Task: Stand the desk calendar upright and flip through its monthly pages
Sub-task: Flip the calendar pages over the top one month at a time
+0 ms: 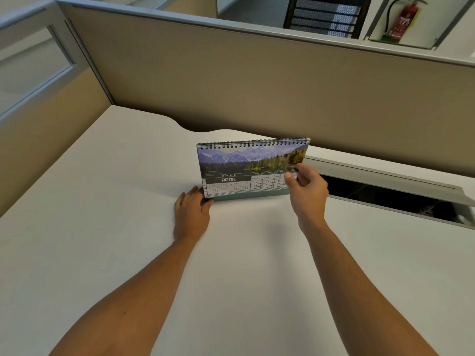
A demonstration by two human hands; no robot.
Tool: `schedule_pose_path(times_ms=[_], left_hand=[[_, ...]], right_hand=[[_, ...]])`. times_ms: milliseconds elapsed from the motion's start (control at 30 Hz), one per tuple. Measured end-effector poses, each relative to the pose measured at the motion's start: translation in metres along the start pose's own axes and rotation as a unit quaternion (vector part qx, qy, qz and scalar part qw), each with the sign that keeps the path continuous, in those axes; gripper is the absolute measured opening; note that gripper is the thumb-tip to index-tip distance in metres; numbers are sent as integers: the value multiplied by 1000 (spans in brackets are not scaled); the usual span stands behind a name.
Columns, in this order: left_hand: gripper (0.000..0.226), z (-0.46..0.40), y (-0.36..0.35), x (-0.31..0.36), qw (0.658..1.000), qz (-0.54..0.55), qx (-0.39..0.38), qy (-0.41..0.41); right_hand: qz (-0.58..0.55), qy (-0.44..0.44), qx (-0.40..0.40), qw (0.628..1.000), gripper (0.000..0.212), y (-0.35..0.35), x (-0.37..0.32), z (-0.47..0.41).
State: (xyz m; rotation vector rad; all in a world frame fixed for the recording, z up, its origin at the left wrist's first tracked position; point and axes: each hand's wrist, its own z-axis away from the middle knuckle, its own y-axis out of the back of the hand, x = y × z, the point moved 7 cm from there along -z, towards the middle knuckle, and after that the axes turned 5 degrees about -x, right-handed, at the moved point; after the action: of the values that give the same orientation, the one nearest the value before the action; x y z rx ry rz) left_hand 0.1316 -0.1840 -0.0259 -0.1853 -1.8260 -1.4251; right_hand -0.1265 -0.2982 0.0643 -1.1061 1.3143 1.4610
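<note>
The spiral-bound desk calendar [241, 168] stands upright on the white desk [115, 227], near the back partition. Its front page shows a mountain lake photo above an APRIL 2026 grid. My left hand [191, 214] lies flat on the desk with fingers and thumb pressed against the calendar's lower left corner. My right hand [305, 188] pinches the lower right edge of the April page between thumb and fingers, lifting it slightly off the base. The grid's right columns are hidden behind that hand.
A beige cubicle partition [257, 80] runs along the back and left of the desk. An open cable tray slot [385, 194] gapes in the desk to the right of the calendar. Beyond the partition are a black mesh chair [326, 16] and a red fire extinguisher [402, 20].
</note>
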Motion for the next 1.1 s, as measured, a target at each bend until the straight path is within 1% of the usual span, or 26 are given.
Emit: schedule_pose_path(times_ms=[67, 167, 267, 433, 533, 667, 800, 933, 1100], left_hand=[[29, 0, -1, -1, 1000, 0, -2, 2], [29, 0, -1, -1, 1000, 0, 1, -2], [29, 0, -1, -1, 1000, -3, 2, -2], [29, 1, -1, -1, 1000, 2, 8, -1], [30, 0, -3, -2, 1000, 2, 0, 1], [31, 0, -3, -2, 1000, 2, -5, 4], [33, 1, -2, -1, 1000, 5, -3, 2], [31, 0, -3, -1, 1000, 0, -7, 2], [35, -1, -2, -1, 1000, -18, -9, -7]], right_hand=[[-3, -10, 3, 1000, 38, 1, 4, -2], [-14, -17, 3, 1000, 44, 1, 7, -6], [8, -26, 6, 1000, 50, -2, 11, -10], [27, -25, 14, 999, 50, -4, 17, -12], [27, -34, 14, 999, 51, -4, 21, -13], [24, -31, 26, 999, 41, 1, 21, -14], [11, -52, 30, 998, 27, 13, 25, -18], [24, -31, 0, 999, 24, 20, 23, -16], [29, -4, 7, 1000, 19, 28, 19, -7]])
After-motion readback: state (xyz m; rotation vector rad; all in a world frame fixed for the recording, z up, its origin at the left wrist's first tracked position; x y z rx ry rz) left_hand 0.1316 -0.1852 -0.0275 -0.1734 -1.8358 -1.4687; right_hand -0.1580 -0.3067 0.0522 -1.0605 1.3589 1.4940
